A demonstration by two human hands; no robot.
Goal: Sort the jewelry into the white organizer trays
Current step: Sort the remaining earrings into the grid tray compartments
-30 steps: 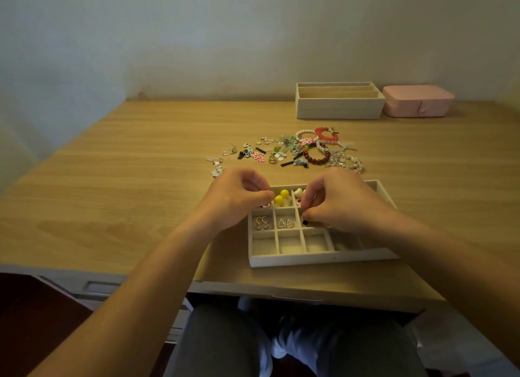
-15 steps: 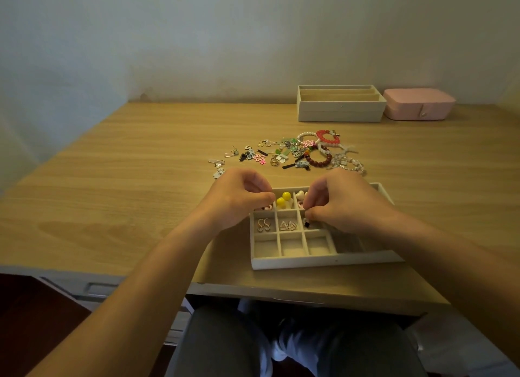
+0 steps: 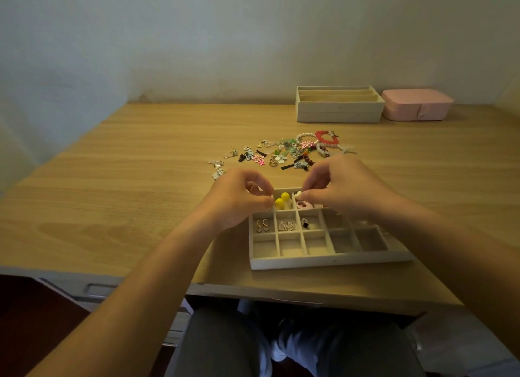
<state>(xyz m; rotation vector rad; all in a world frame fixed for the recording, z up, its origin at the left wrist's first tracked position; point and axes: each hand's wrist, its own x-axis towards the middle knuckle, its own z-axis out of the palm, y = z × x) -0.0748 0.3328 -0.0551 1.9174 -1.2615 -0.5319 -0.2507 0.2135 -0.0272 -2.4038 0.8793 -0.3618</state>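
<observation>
A white organizer tray point(image 3: 332, 260) with many small compartments lies near the desk's front edge. In it are yellow ball earrings point(image 3: 282, 200), a pink piece point(image 3: 303, 205), a white piece point(image 3: 298, 193), gold hoops point(image 3: 262, 225), triangle earrings point(image 3: 286, 226) and a small black piece point(image 3: 305, 223). My left hand point(image 3: 239, 199) hovers at the tray's back-left corner, thumb against curled fingers; what it pinches is hidden. My right hand point(image 3: 346, 188) hangs over the back row, fingers curled, with nothing visible in them. Loose jewelry point(image 3: 284, 151) lies beyond the tray.
A second white tray point(image 3: 337, 112) with long slots stands at the back of the desk, with a closed pink box point(image 3: 416, 105) to its right. The wall runs behind them. Bare wood spreads out on the left. My knees sit under the front edge.
My right hand has lifted from the middle row to the back row, leaving the small black piece in its compartment. My left hand has hardly moved.
</observation>
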